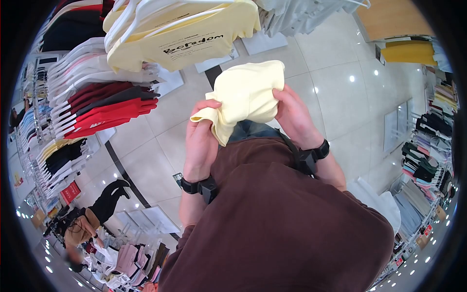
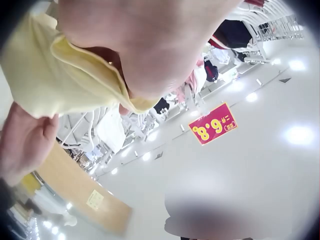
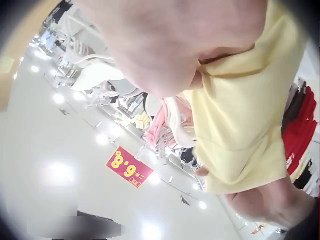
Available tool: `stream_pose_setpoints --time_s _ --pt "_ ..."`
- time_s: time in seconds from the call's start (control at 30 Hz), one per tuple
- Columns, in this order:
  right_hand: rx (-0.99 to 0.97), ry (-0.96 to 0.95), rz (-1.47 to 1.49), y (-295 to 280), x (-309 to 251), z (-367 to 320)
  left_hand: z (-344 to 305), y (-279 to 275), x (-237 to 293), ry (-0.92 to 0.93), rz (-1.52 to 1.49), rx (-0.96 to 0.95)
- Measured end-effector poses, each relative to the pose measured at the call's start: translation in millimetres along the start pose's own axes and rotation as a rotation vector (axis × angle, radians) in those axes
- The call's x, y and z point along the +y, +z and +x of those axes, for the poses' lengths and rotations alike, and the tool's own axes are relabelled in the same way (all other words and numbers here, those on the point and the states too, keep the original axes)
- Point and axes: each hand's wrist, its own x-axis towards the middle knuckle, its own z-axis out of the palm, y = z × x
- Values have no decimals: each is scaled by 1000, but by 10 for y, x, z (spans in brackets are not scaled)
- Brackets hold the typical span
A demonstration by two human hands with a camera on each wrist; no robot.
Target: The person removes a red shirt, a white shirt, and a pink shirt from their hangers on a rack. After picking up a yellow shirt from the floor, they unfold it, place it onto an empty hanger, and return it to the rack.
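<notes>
Both hands hold up a folded pale yellow garment (image 1: 248, 92) in front of the body at waist height. On its left side, the left hand (image 1: 202, 138) pinches the gathered, turned-back edge between thumb and fingers. The right hand (image 1: 295, 117) grips the opposite edge, its thumb lying on top of the cloth and its fingers behind. In the left wrist view the garment (image 2: 60, 75) spans the two hands, with an open fold near the left palm. The right wrist view shows the cloth (image 3: 245, 115) draping smoothly down from the right hand (image 3: 175, 40).
Yellow T-shirts (image 1: 189, 46) with black lettering hang on white hangers just beyond the hands. Red and dark shirts (image 1: 112, 109) hang at the left. Another person (image 1: 85, 224) stands at a rack lower left. A wooden panel (image 1: 391, 19) is at the upper right.
</notes>
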Motion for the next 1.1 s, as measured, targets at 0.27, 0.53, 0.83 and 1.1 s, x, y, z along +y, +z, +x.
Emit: stream_pose_setpoints --time_s 0.27,0.53,0.83,1.1 --pt "-380 213 213 -498 322 93 -143 812 -133 183 875 -917" --pt "-212 217 -278 -347 222 -264 -171 112 287 43 798 -273" --pt "-315 264 -639 -158 -62 -210 262 -336 13 -313 1220 -531" --pt "-446 302 -586 -186 -66 -118 181 -779 -357 -578 751 -702"
